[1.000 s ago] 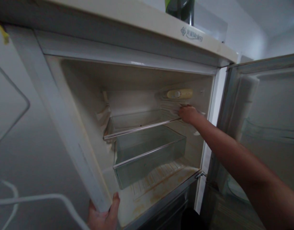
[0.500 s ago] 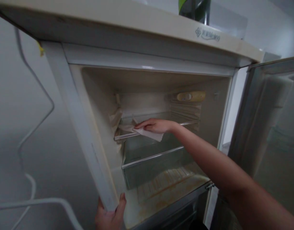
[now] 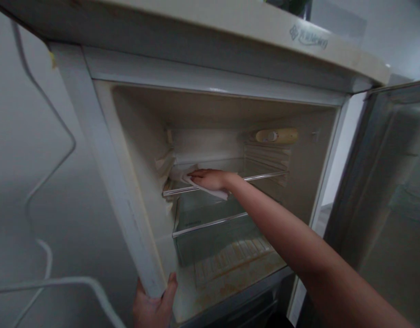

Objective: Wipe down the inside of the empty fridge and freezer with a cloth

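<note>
Inside the fridge compartment, my right hand presses a white cloth onto the upper glass shelf, near its left end. The cloth spreads out under the fingers and hangs a little over the shelf's front edge. My left hand grips the left front edge of the fridge low down, thumb on the inner side and the other fingers around the outside. Below is a second glass shelf, above a compartment floor with brown stains.
The open fridge door stands at the right. A yellowish control housing sits on the inner right wall. A grey cable runs down the wall at the left, and a thicker white tube crosses the lower left.
My right hand and the cloth have moved slightly left along the upper shelf. My left hand keeps its hold on the fridge edge. The view has shifted a little.
</note>
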A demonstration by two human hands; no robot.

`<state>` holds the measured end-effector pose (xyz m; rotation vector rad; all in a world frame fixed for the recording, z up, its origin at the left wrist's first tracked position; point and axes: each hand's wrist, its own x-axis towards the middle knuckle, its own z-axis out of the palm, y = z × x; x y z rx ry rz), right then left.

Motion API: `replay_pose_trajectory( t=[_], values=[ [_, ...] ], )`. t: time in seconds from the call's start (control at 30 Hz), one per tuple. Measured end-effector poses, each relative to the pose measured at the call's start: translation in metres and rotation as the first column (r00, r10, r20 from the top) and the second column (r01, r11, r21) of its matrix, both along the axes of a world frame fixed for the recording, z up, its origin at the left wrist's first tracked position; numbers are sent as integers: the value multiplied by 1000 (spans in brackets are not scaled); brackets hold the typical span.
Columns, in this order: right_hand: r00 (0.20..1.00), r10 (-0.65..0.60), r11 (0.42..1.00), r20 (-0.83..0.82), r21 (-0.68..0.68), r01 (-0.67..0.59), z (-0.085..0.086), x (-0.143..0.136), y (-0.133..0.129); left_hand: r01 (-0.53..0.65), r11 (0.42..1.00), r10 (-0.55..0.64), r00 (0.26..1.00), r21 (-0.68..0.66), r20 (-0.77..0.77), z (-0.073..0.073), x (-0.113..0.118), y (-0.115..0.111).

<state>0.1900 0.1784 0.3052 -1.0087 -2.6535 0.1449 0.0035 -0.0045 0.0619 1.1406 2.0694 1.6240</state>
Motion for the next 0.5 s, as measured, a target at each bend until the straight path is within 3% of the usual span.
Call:
replay_pose_trajectory(
  t=[0.33, 0.5],
  values=[
    [999, -36, 999, -5, -8, 35, 4, 0, -11, 19, 1000, -19, 1000, 20, -3, 7, 4, -3],
    [999, -44, 999, 2, -1, 44, 3, 1, -12, -5, 998, 6, 1000, -65, 5, 7, 2, -3]
  ],
)
